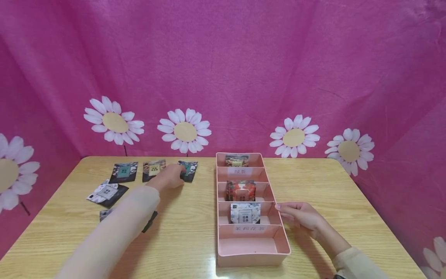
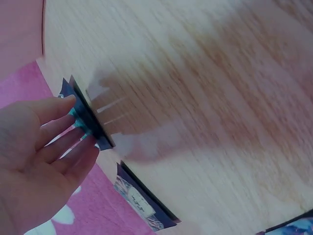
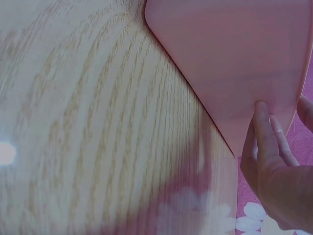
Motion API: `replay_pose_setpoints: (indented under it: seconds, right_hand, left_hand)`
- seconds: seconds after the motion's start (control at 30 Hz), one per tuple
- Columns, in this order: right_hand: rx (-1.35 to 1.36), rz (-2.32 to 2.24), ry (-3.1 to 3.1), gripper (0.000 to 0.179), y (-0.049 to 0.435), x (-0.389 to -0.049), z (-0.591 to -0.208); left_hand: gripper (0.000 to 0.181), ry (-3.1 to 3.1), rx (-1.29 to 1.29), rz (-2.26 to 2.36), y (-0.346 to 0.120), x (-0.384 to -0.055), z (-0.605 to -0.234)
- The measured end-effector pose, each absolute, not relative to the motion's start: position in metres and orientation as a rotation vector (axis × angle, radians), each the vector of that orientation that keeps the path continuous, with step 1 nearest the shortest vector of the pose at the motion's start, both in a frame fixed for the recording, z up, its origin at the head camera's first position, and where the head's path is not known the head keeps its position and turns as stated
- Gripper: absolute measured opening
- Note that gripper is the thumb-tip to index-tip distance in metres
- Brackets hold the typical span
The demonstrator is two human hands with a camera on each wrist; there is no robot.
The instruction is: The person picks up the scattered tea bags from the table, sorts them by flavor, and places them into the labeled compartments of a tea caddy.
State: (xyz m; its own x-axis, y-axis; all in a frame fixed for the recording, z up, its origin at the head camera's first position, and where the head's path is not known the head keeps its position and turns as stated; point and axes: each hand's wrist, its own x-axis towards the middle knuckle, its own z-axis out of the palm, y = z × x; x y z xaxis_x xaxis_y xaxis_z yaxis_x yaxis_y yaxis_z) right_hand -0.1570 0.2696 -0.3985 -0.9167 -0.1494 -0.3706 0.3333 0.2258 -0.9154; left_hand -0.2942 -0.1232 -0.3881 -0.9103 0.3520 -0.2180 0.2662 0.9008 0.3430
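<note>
Green-labelled sachet (image 1: pixel 191 170), left of the pink box (image 1: pixel 251 260) — likely light, pliable, best edge-pinched (left hand (image 1: pixel 168 177) touching, fingers extended; right hand (image 1: pixel 302 216) holding box).

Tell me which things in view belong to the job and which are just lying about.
Seemingly part of the job:
pink divided box, with the right grip at its side
packets inside it
green-labelled packet at the left grip
other loose packets

Just surroundings:
wooden table
flowered pink cloth
</note>
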Motion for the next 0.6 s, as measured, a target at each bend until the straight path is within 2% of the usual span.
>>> replay_pose_setpoints:
  seconds: [0.23, 0.43, 0.6]
  right_hand:
    - [0.179, -1.746, 2.128, 0.052, 0.268, -0.157, -0.399]
    - [0.167, -1.763, 2.098, 0.049, 0.269, -0.157, -0.4]
    - [0.168, -1.779, 2.089, 0.048, 0.268, -0.157, -0.399]
  left_hand:
    - [0.029, 2.76, 0.583, 0.39, -0.123, -0.281, -0.385]
    - [0.028, 2.76, 0.765, 0.288, -0.119, -0.269, -0.385]
    - [0.027, 2.764, 0.814, 0.307, -0.116, -0.256, -0.386]
